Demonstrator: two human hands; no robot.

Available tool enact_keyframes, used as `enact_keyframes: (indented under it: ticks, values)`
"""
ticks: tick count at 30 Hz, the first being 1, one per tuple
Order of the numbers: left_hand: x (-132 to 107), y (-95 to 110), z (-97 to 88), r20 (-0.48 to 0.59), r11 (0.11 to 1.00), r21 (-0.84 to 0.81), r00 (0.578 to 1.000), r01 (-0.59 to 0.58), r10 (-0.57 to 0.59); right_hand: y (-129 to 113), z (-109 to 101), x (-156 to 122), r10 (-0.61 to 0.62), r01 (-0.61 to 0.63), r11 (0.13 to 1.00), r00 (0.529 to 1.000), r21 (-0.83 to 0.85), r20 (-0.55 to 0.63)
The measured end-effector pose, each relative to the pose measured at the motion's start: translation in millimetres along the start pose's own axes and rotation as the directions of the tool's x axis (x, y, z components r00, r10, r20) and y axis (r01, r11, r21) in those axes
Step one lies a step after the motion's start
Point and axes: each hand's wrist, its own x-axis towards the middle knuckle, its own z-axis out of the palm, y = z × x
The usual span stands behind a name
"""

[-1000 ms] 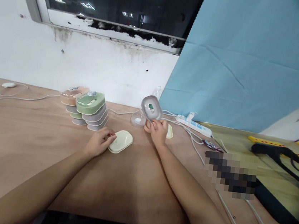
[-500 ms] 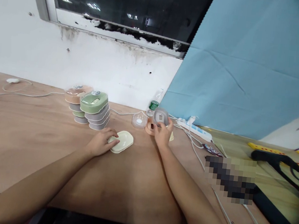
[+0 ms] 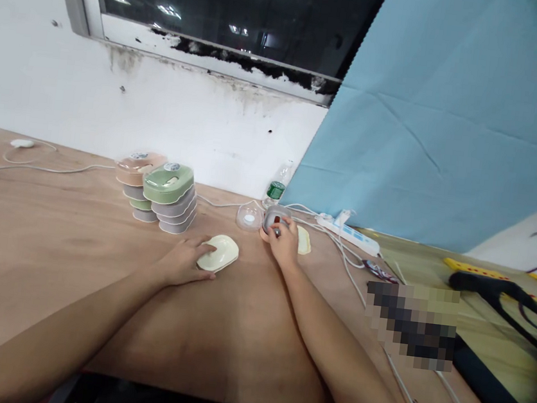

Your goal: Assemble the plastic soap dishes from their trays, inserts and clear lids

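My left hand [image 3: 184, 262] grips the left side of a cream oval dish [image 3: 222, 254] lying on the table, its fingers and thumb around the near edge. My right hand [image 3: 286, 242] pinches the near rim of a grey oval tray [image 3: 274, 211] with a square opening. That tray rests on or just over a peach-coloured piece [image 3: 263, 234], mostly hidden beneath it. Just left of these sits a clear plastic lid [image 3: 250, 217]. To the right of my right hand lies another cream piece [image 3: 303, 240], part of it covered by the hand.
Two stacks of lidded oval boxes stand at the back left, one topped in green [image 3: 168, 185], the other in peach [image 3: 137, 170]. A water bottle [image 3: 275, 189] is by the wall. A white power strip [image 3: 349, 233] and cables run along the right.
My right hand has lowered the grey tray leftward onto or over the peach piece, uncovering the cream piece at its right. My left thumb has shifted from the dish's top to its near edge.
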Motion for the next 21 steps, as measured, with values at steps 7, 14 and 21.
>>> enact_keyframes:
  ticks: [7, 14, 21]
  values:
    - [-0.5, -2.2, 1.3, -0.01, 0.999, 0.007, 0.999, -0.034, 0.035, -1.5, 0.7, -1.6, 0.054, -0.044, 0.991, 0.996, -0.127, 0.076]
    - [-0.3, -3.8, 1.3, -0.023, 0.998, -0.023, 0.998, -0.061, 0.06, 2.6, 2.2, -1.2, -0.035, 0.036, 0.999, 0.994, -0.012, 0.106]
    - [-1.1, -3.8, 0.8, -0.059, 0.995, -0.063, 0.996, -0.075, 0.071, 2.1, 3.2, -1.5, -0.017, 0.015, 0.998, 1.0, 0.069, 0.021]
